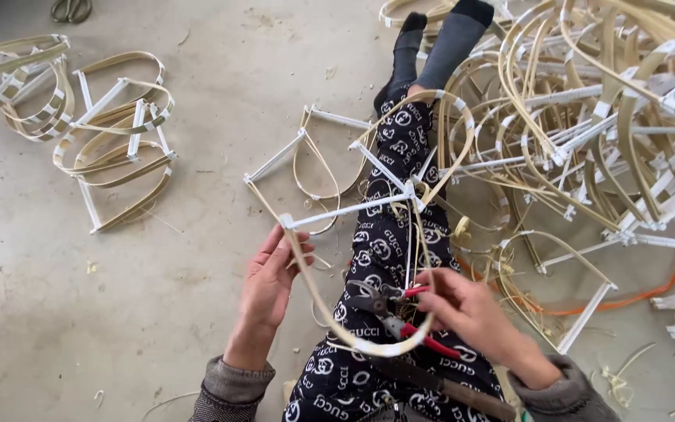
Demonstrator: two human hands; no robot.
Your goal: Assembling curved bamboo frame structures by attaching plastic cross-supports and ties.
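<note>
Mid-frame, left hand (pixel 269 277) pinches the bamboo strip (pixel 318 301); right hand (pixel 462 309) grips red-handled pliers (pixel 396 312) closed; a cut or tightening looks next.

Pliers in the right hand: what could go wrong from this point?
1. The red-handled pliers sit right over the person's leg, so a slip might jab it.
2. The left hand grips the thin cane strip near the white rod; the bent strip could spring loose or split.
3. The big heap of frames lies close by and might snag the frame in hand.
</note>
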